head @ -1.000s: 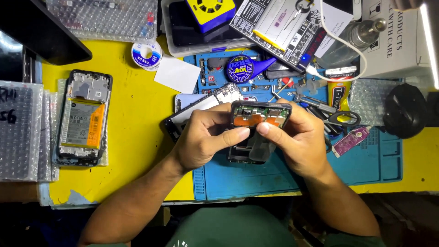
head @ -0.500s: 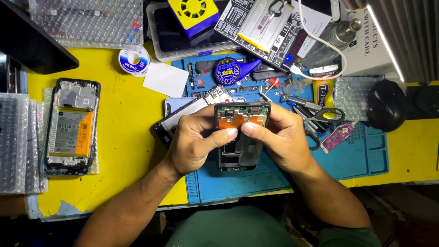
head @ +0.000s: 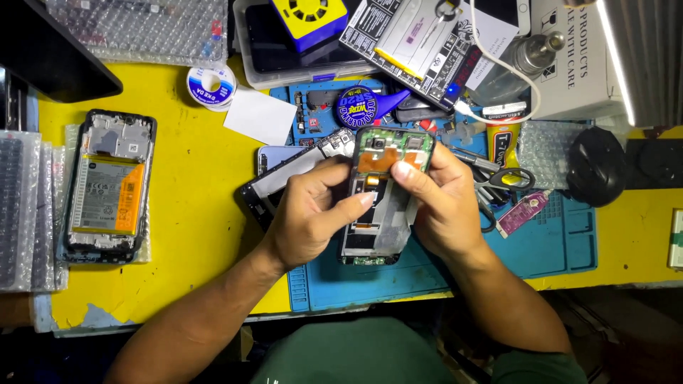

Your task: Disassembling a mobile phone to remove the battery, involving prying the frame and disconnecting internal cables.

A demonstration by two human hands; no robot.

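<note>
Clearly the opened phone [head: 384, 195] I'm holding above the blue mat [head: 541, 256] is light, stiff and fragile, its circuit boards bare, so I'd grip it by the frame edges only. My left hand [head: 309, 213] curls closed around its left side, thumb on the middle; my right hand [head: 441, 203] clamps the right edge, thumb pressing the orange strip near the top.

My left hand [head: 313, 217] and right hand [head: 445, 206] cover both long edges of the opened phone [head: 380, 213], so I can't see my grip there. The bubble-wrap sheets [head: 21, 213] run off the left edge. The parts on the blue mat [head: 569, 245] at the far side are too small to tell.
</note>
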